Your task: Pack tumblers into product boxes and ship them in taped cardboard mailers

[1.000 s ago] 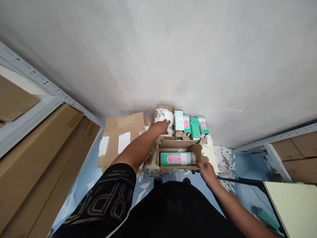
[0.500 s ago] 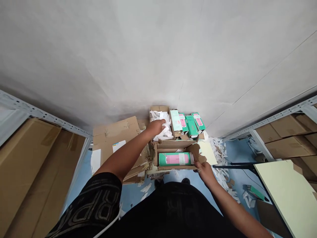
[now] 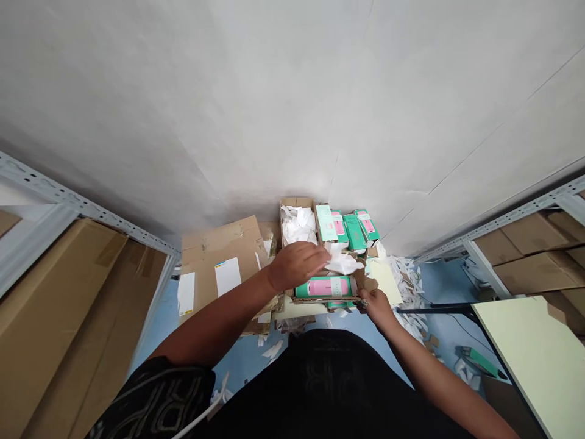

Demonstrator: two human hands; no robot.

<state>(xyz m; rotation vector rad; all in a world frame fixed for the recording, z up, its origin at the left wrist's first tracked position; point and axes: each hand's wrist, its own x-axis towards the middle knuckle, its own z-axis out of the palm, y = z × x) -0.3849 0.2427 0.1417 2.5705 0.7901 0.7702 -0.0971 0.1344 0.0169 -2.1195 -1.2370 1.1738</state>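
My left hand [image 3: 296,266] is closed on a crumpled wad of white paper [image 3: 342,262], held just above an open cardboard box [image 3: 361,281] on the floor. A green and pink product box [image 3: 324,286] lies flat inside that cardboard box. My right hand [image 3: 375,302] grips the cardboard box's near right corner. Behind it stands a second open carton [image 3: 297,223] stuffed with white paper. Next to that carton, several upright green and pink boxes [image 3: 348,227] lean together against the wall.
Flattened cardboard sheets [image 3: 219,262] lie on the blue floor at left. Shredded paper scraps [image 3: 409,286] litter the floor at right. Metal shelving with large cartons [image 3: 55,292] flanks the left, more shelving [image 3: 525,244] the right. A pale tabletop [image 3: 539,360] juts in at lower right.
My left hand has pulled a wad of white paper out of the rear carton and brought it toward me over the near box. My right hand stays on the box corner.
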